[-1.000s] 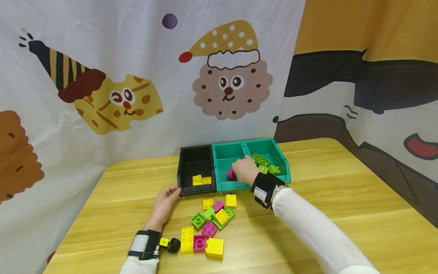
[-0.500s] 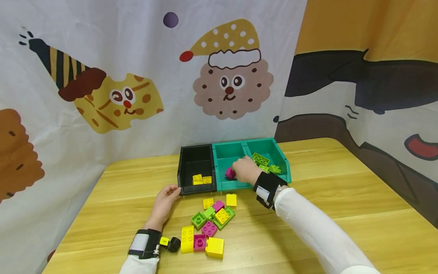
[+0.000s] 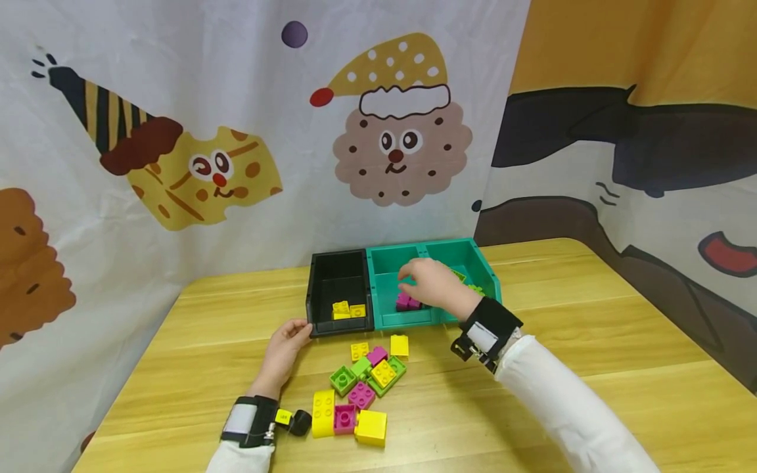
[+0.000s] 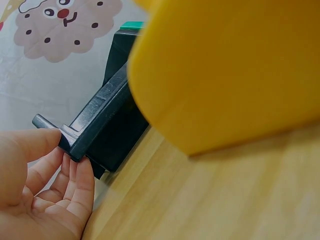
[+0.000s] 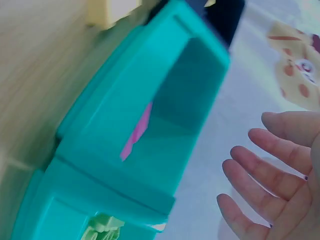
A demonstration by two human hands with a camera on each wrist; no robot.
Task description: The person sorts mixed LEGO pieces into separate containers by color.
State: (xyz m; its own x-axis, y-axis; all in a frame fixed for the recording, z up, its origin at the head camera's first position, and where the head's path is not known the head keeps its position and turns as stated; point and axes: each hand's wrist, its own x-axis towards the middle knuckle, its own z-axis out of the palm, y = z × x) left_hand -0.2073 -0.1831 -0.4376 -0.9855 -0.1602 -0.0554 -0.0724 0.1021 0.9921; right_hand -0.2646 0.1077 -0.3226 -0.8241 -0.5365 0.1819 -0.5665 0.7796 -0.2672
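My left hand [image 3: 280,358] pinches the front left corner of a black bin [image 3: 343,328], thumb on the lip and fingertips beneath it in the left wrist view. Two yellow bricks [image 3: 357,311] lie inside that bin. Above the teal bins my right hand [image 3: 434,284] hovers with its fingers spread and nothing in them, as the right wrist view also shows. Magenta bricks [image 3: 407,303] lie in the middle teal bin [image 3: 393,320] just under the fingers. Green bricks [image 3: 476,289] in the right teal bin [image 3: 489,279] are partly hidden by the right hand.
In front of the bins lies a loose group of yellow, green and magenta bricks [image 3: 362,396] on the wooden table [image 3: 473,420]. A large yellow brick [image 4: 225,75] fills much of the left wrist view. A printed curtain [image 3: 236,66] hangs behind the table.
My right hand has let go of the magenta brick in the middle teal bin, opened, and risen slightly up and to the right. The left hand stays at the black bin's corner.
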